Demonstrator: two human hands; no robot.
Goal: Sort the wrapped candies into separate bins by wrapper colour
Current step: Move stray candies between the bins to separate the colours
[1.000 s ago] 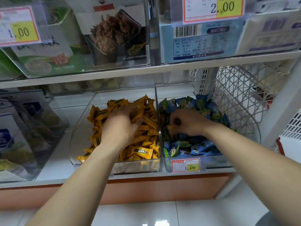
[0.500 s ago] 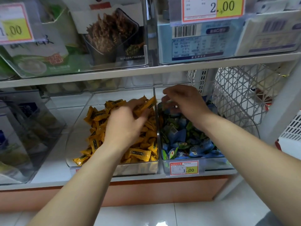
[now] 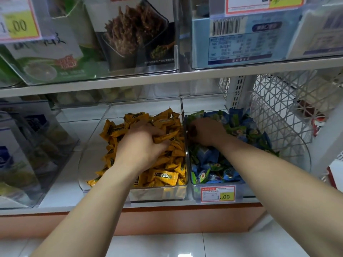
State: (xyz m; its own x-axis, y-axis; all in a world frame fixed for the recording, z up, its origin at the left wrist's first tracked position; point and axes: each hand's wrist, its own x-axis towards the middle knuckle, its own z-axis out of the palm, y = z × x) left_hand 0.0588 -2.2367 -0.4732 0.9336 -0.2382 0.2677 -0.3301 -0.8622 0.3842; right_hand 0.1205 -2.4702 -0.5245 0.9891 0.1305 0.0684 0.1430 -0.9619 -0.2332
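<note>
Two clear plastic bins stand side by side on the white lower shelf (image 3: pixel 61 182), with their walls touching. The left bin (image 3: pixel 92 145) holds a heap of yellow-wrapped candies (image 3: pixel 167 178), far too many to count. The right bin (image 3: pixel 297 154) holds an equally uncountable heap of blue and green wrapped candies (image 3: pixel 204 156). Two bare hands reach in, one to each bin. The left hand (image 3: pixel 141 149) lies palm down on the yellow heap, its fingers curled round a small bunch of yellow-wrapped candies. How many it grips cannot be told. The right hand (image 3: pixel 206 132) is just across the shared wall, knuckles up and fingers bent down into the blue and green pile. The fingertips are buried, so whether it has hold of anything cannot be told. Three price labels show. One small red-framed label (image 3: pixel 218 194) on the front of the right bin reads 1.00, and two larger ones hang on the upper row, at the far left (image 3: pixel 18 21) and the upper right (image 3: pixel 259 4). The upper white shelf board (image 3: pixel 167 78) overhangs the bins' back halves. It carries clear boxes with a green and white packet (image 3: pixel 46 52), a packet picturing brown strips (image 3: pixel 137 34) and a pale blue carton with a barcode (image 3: pixel 241 34). A white lattice basket (image 3: pixel 278 108) stands just beside the right bin. Another clear bin of blue and white packets (image 3: pixel 18 154) sits to the far left. Both forearms cross the shelf's orange front strip (image 3: pixel 157 219) and hide parts of the bins' front walls.
</note>
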